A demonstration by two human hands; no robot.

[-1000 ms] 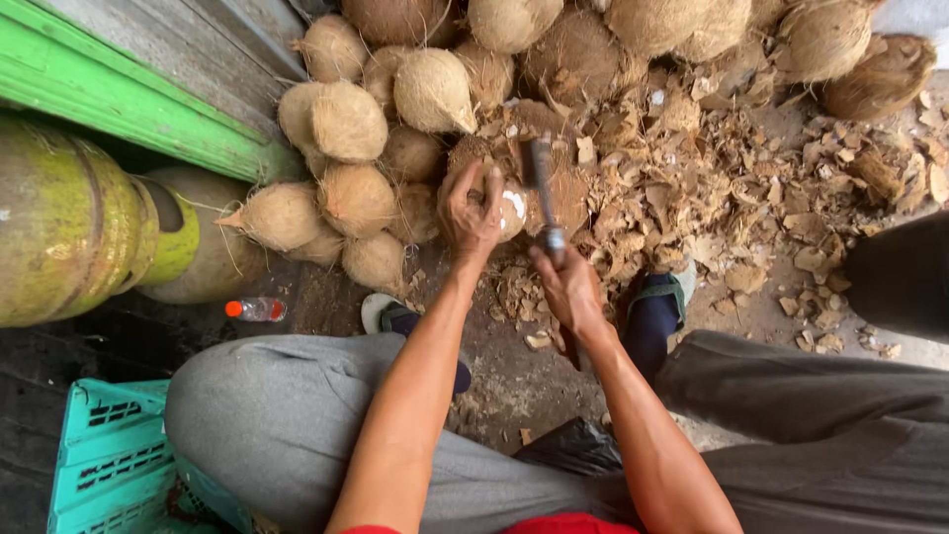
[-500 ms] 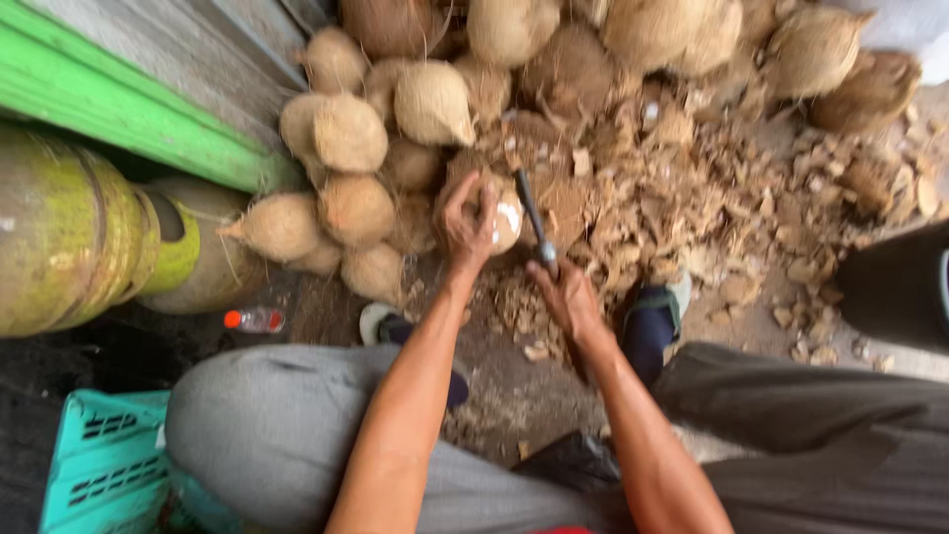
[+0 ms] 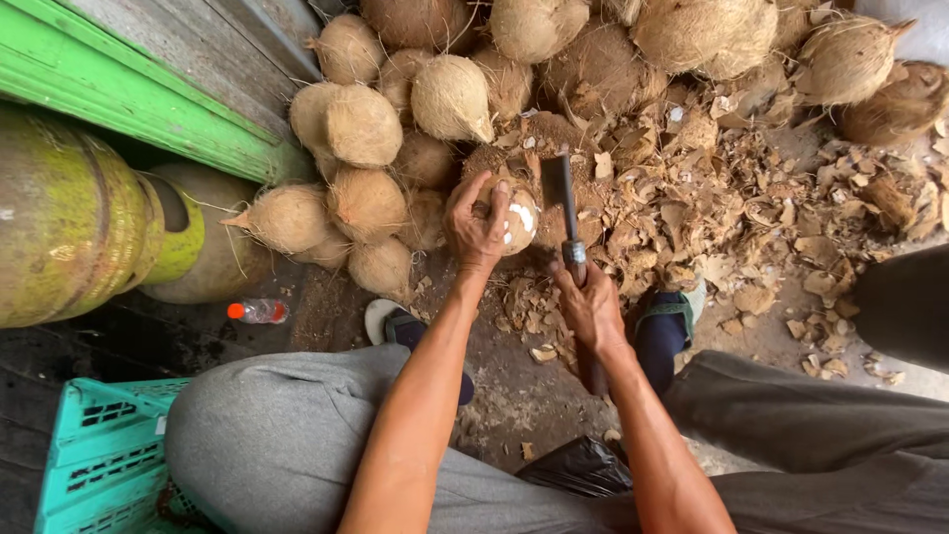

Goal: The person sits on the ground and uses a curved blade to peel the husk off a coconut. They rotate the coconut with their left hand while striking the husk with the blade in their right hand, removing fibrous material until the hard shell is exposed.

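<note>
Tan-brown husked coconuts (image 3: 364,124), a half-peeled coconut (image 3: 514,216) showing white patches, a dark grey blade (image 3: 558,183), a teal crate (image 3: 104,460), grey trousers (image 3: 287,435), a yellow-green gas cylinder (image 3: 69,222).

My single head camera looks steeply down from close above, the left hand (image 3: 477,225) gripping a coconut (image 3: 516,213) just above centre frame.

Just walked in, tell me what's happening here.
A seated person is shelling coconuts. The left hand grips a partly peeled coconut with white flesh showing, held over the ground by the pile of husked coconuts. The right hand holds a cleaver with its blade up beside that coconut. Shell chips litter the ground; a green gas cylinder and a teal crate sit on the left.
</note>
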